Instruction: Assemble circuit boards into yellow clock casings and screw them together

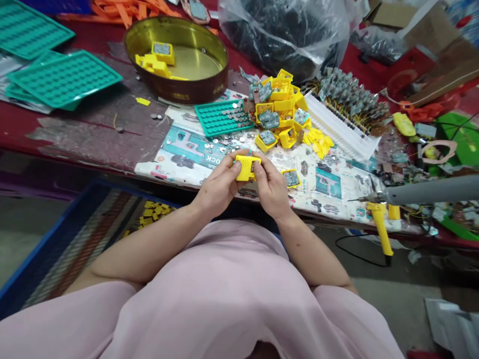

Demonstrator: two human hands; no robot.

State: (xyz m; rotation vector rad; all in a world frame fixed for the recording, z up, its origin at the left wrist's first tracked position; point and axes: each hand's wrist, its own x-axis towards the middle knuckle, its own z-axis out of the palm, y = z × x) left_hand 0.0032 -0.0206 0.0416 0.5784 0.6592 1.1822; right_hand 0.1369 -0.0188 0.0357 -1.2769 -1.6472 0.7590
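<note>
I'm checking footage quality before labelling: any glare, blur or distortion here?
Head view: glare streaks the round tin's inner wall and the clear plastic bag; head view: the teal trays at far left look soft and stretched; head view: the yellow case between the left hand and right hand is clearer, its small holes distinguishable.
</note>
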